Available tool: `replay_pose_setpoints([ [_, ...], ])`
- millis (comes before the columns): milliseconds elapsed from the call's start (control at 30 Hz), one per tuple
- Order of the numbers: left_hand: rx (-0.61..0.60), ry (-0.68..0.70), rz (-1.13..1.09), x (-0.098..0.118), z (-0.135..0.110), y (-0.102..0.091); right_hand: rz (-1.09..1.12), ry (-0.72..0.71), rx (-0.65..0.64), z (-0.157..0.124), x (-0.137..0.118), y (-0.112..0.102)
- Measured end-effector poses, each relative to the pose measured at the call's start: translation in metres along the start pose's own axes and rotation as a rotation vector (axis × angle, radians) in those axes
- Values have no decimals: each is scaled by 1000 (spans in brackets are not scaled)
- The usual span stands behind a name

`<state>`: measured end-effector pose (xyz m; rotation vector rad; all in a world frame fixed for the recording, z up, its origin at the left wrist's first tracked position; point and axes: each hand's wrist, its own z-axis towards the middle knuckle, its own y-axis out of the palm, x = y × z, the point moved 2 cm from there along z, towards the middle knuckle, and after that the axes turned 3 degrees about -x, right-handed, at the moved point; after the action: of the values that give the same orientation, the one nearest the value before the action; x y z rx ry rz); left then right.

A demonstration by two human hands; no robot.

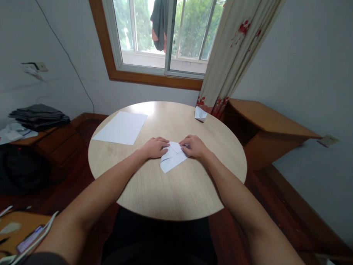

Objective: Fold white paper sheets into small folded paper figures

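A partly folded sheet of white paper (174, 160) lies on the round table, with creased flaps at its top and a pointed corner toward me. My left hand (156, 147) grips its left edge, thumb and fingers closed on the paper. On the opposite side my right hand (193, 146) pinches the upper right edge between thumb and fingers. Parts of the folds are hidden under both hands.
The round wooden table (168, 198) bears a stack or sheet of white paper (121, 127) at the left and a small folded paper piece (200, 114) at the back right. A wooden desk (272, 118) stands to the right, beside the curtain (228, 53). A phone (30, 237) lies at lower left.
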<state>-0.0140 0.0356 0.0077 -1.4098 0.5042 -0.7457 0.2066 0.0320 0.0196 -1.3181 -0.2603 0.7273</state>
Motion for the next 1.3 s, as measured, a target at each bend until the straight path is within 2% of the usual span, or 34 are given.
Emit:
replay_pose_setpoints([
  [433, -1, -10, 3, 0, 1, 1, -12, 79, -10, -2, 3, -7],
  [767, -6, -38, -17, 1, 0, 0, -68, 160, -66, -4, 5, -13],
  [1033, 14, -9, -11, -1, 0, 2, -67, 248, -62, -9, 14, -20],
  [1167, 28, -6, -17, -1, 0, 2, 17, 197, -21, -11, 18, -19],
  [1300, 52, 6, -34, -2, 1, 3, 123, 103, -36, -10, 19, -12],
])
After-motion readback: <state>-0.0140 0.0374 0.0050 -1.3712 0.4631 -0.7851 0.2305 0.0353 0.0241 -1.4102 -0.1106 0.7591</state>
